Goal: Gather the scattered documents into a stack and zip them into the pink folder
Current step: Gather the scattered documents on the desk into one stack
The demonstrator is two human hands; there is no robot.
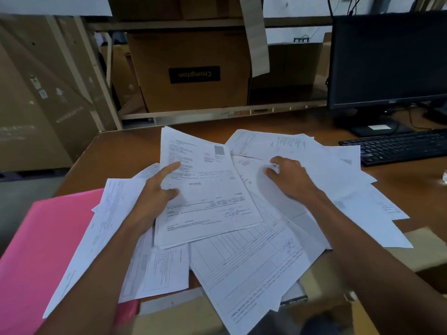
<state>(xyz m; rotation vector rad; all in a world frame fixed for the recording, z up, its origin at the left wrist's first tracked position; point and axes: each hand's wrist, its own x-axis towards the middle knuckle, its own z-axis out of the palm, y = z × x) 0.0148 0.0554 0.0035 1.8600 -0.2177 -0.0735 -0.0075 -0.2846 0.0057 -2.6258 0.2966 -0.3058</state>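
Spreading across a brown wooden desk (125,151), the scattered documents (254,262) lie in a loose, overlapping fan, some hanging over the near edge. Behind the desk stands a metal shelf rack (217,113) with a cardboard box (193,93) on it, its dark label upside down. More large cartons (36,105) stand at the left. A dark monitor (387,59) sits at the far right of the desk, with a black keyboard (396,146) just in front of it, near the right edge of the paper spread.

The pink folder (43,250) lies at the near left, partly under the leftmost pages and reaching past the desk's corner.

The left hand (154,197) holds a printed sheet (205,194) tilted up above the pile, the thumb pressed on its face and the index finger stretched along its left edge. The right hand (292,180) rests on the middle of the pile, palm down, with its fingers curled and its thumb and fingertips pinching a bit of paper there. Both forearms reach in from the bottom of the view, well apart
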